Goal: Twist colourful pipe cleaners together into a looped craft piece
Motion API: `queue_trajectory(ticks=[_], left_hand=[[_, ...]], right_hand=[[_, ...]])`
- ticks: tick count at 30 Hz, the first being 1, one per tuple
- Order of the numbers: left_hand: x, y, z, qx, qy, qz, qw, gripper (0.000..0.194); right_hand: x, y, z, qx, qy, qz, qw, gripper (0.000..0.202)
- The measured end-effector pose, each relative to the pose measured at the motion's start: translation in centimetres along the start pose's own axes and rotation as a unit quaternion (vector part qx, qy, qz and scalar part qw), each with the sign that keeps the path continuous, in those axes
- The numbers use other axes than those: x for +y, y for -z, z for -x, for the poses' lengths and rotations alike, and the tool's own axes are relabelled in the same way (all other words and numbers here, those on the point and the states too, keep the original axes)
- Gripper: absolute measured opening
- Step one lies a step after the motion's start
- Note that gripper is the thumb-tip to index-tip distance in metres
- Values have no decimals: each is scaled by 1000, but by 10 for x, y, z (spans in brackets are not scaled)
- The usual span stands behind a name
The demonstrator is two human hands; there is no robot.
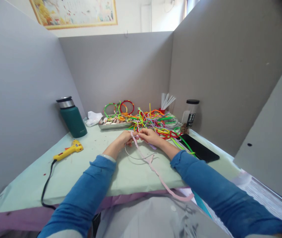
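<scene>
- Left hand (127, 137) and right hand (150, 136) both pinch the pink strip (161, 179)
- Thin wire (135, 158) looks mostly bare, so much seems left
- Bright rings (127, 101) look done

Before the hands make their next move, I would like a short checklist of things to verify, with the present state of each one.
1. Left hand and right hand close together at the pink strip: ok.
2. Whole strip lying on the table: not ok, its loose end hangs past the front edge.
3. Thin wire closed into a full ring: cannot tell, part is hidden near the hands.
4. Yellow glue gun away from both hands: ok, it lies toward the left side.
5. Glue gun cold: cannot tell.
6. Green bottle standing with its lid on: ok.
</scene>
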State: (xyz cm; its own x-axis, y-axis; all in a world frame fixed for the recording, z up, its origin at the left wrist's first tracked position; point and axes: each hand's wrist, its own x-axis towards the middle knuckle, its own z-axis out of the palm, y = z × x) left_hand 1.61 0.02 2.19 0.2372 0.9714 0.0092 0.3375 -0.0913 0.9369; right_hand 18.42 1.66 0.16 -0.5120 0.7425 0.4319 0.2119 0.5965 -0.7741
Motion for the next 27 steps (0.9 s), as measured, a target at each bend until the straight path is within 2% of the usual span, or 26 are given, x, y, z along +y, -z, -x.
queue_trajectory(ticks=[4,12,15,18,21,23,27], left_hand=[[-1,-1,-1,-47,42,58,996,47],[-1,0,-1,-42,80,89,992,57],[1,1,0,-19,99,80,992,61],[2,1,-2,47,69,24,996,57],[1,0,-5,100,7,-26,995,42],[0,0,-7,103,-40,-37,993,33],[-2,0,-9,93,-124,-78,985,32]], right_hand=[[3,-1,-1,-10,-3,-16,1000,26],[3,-5,-4,6,-2,-31,999,28],[3,-3,-4,18,-15,-36,999,28],[6,0,-5,44,-35,-36,998,29],[12,2,-8,66,-43,-26,997,29],[15,3,-9,73,-54,-28,995,28],[17,3,-10,89,-66,-39,993,28]])
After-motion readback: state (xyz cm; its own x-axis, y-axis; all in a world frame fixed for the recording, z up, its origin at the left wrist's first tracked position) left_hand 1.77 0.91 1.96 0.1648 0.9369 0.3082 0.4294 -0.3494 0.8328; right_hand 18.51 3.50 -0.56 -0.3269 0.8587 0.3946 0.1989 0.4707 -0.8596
